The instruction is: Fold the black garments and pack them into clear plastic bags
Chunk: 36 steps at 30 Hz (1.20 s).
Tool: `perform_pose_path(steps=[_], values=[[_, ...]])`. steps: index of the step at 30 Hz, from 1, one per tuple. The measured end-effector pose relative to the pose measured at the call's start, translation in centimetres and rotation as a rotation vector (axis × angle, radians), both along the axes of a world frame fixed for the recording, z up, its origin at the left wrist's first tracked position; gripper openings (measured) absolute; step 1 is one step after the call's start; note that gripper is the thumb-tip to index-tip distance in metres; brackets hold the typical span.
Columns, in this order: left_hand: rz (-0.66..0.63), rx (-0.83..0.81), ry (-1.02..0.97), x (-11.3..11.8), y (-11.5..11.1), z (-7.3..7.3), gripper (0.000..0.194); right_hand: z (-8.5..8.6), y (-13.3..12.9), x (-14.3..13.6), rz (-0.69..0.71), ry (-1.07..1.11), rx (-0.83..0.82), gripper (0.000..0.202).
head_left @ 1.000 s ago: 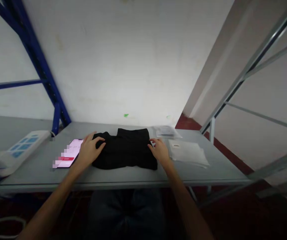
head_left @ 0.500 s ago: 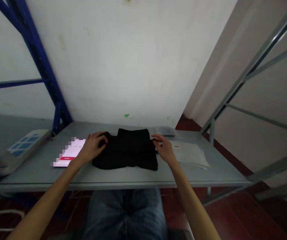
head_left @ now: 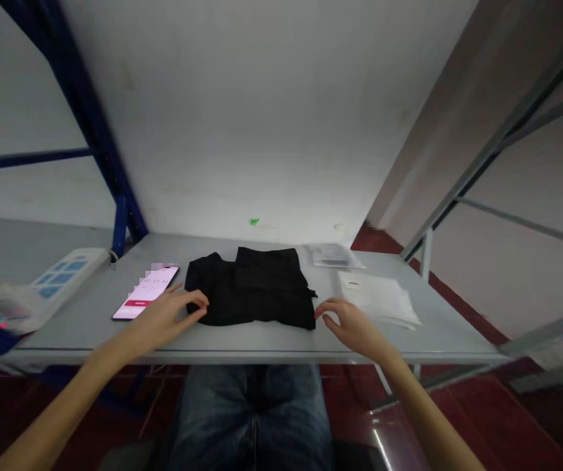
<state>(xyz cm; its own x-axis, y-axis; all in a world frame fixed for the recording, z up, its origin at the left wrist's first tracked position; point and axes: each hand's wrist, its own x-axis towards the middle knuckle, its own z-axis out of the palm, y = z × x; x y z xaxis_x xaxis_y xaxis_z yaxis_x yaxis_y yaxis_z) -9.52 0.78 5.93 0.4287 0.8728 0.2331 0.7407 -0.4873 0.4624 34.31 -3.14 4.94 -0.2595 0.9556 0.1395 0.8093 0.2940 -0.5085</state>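
A folded black cloth (head_left: 261,288) lies on the grey table, a narrower folded part standing out at its back edge. My left hand (head_left: 170,314) is at the cloth's left edge, thumb and fingers curved with a gap between them; the fingertips reach the fabric. At the front right corner of the cloth is my right hand (head_left: 352,324), its fingers bent and apart, the index fingertip at or just beside the edge. Neither hand visibly grips the fabric.
A lit phone (head_left: 148,292) lies left of the cloth. Further left is a white power strip (head_left: 65,278) with plastic wrap. White plastic bags (head_left: 379,297) and a clear packet (head_left: 335,255) lie right. Metal frames stand at both sides.
Both hands have moved toward the front edge of the table. My right hand has come off the cloth's upper right side and moved to its front right corner. The view has shifted slightly.
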Motion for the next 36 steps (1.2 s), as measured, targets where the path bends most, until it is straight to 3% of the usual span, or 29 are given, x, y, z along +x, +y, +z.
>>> perform_pose_path(steps=[3,7,10,13,16,19,21,23,25,26,28,30,32,36], values=[[0.099,0.159,0.007,0.3,2.2,0.6,0.027,0.3,0.9,-0.8,-0.111,0.017,0.094,0.022],[0.148,0.274,0.185,1.0,5.4,1.5,0.032,0.1,2.6,-2.7,-0.214,0.000,0.153,0.021],[0.144,0.305,0.233,1.3,7.1,1.7,0.021,-0.6,3.9,-3.9,-0.243,-0.058,0.124,0.029],[0.170,0.300,0.156,1.2,8.5,1.6,0.009,-1.5,5.0,-4.3,-0.255,-0.088,0.079,0.032],[0.304,0.223,0.066,0.8,10.3,1.3,0.022,-1.8,5.7,-4.4,-0.273,-0.100,0.073,0.030],[0.455,0.108,0.020,0.5,11.8,1.1,0.022,-1.8,6.1,-4.5,-0.296,-0.115,0.068,0.028],[0.516,0.061,0.041,0.8,12.1,1.1,0.022,-1.7,6.2,-4.6,-0.313,-0.123,0.066,0.027],[0.535,0.140,0.071,1.6,11.6,1.3,0.026,-1.8,6.3,-4.6,-0.333,-0.132,0.078,0.028],[0.445,0.304,0.090,2.9,10.5,1.4,0.028,-1.9,6.5,-4.6,-0.351,-0.142,0.088,0.031],[0.330,0.347,0.110,3.7,9.8,1.4,0.027,-2.0,6.6,-4.6,-0.358,-0.147,0.091,0.033],[0.033,0.289,0.161,5.2,8.5,1.2,0.025,-2.1,6.8,-4.5,-0.353,-0.150,0.096,0.036],[-0.149,0.188,0.197,6.3,7.6,0.9,0.024,-2.2,6.9,-4.6,-0.343,-0.137,0.094,0.037],[-0.194,0.138,0.209,6.8,7.3,0.5,0.019,-2.2,6.9,-4.7,-0.338,-0.117,0.102,0.032],[-0.159,0.149,0.201,7.2,8.6,0.7,0.012,-1.1,8.2,-4.9,-0.356,-0.086,0.135,0.017]])
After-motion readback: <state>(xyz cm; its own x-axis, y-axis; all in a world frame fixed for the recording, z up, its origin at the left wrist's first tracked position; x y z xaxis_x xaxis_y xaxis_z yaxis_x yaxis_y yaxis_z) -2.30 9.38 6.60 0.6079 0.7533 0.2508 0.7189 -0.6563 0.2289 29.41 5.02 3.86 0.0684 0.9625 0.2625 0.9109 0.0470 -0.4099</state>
